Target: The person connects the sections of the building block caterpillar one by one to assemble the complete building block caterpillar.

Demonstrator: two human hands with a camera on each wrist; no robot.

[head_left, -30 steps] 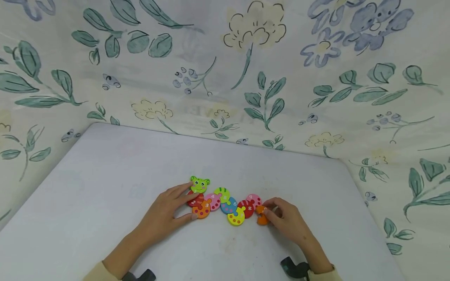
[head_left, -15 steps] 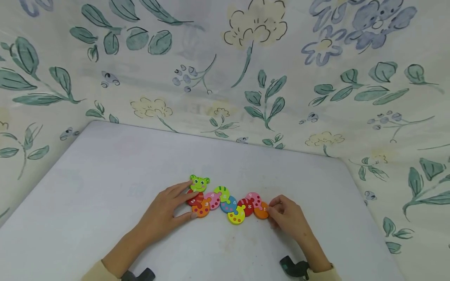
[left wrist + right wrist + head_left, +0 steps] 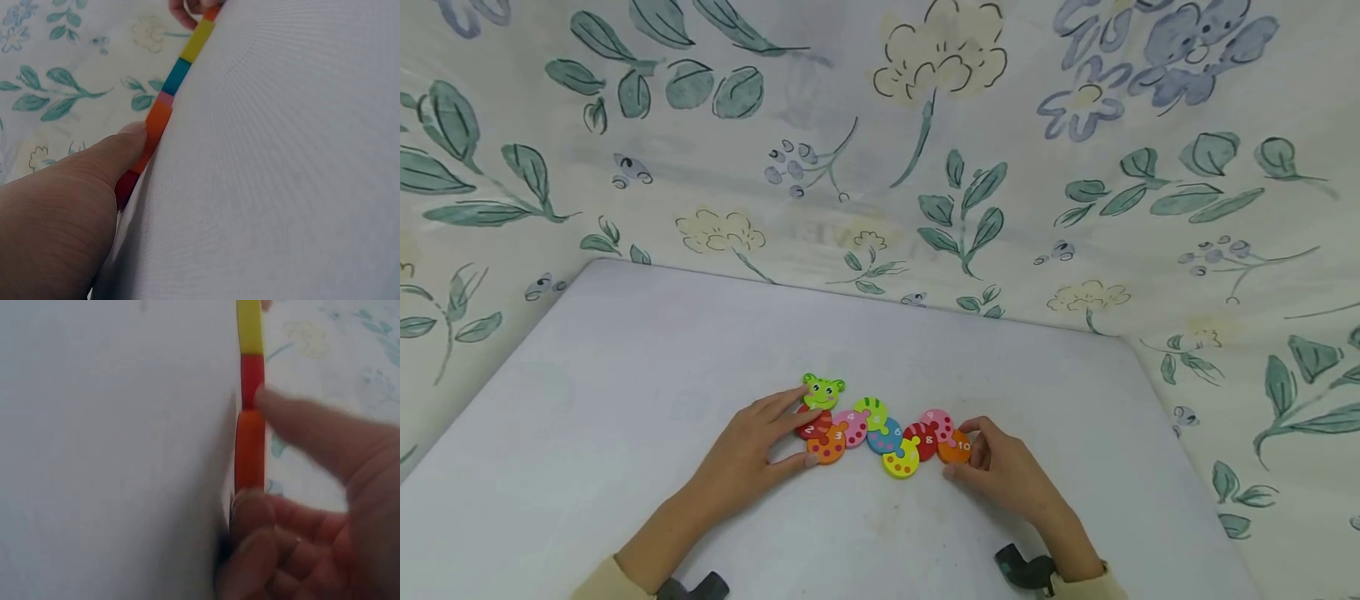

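Note:
A number caterpillar puzzle (image 3: 883, 435) of joined round pieces lies flat on the white table. At its left end is the green smiling head (image 3: 820, 392). My left hand (image 3: 745, 446) rests there, fingers along the head and the red piece (image 3: 808, 429), thumb against the edge of the orange piece 3 (image 3: 157, 134). At the right end lies the orange piece 10 (image 3: 952, 452), joined beside the pink piece 9 (image 3: 935, 419). My right hand (image 3: 1011, 467) is around piece 10, fingertips at its outer edge. In the right wrist view the blurred thumb reaches towards the red piece (image 3: 252, 378).
The white table (image 3: 700, 342) extends around the puzzle. A flowered cloth (image 3: 820, 167) rises behind its far edge and at both sides. Black wrist devices (image 3: 1026, 569) are strapped near both sleeves.
The orange piece 10, tilted up in my right hand a second ago, now lies flat against piece 9. My right thumb has since slid to its lower side. The left hand has stayed still.

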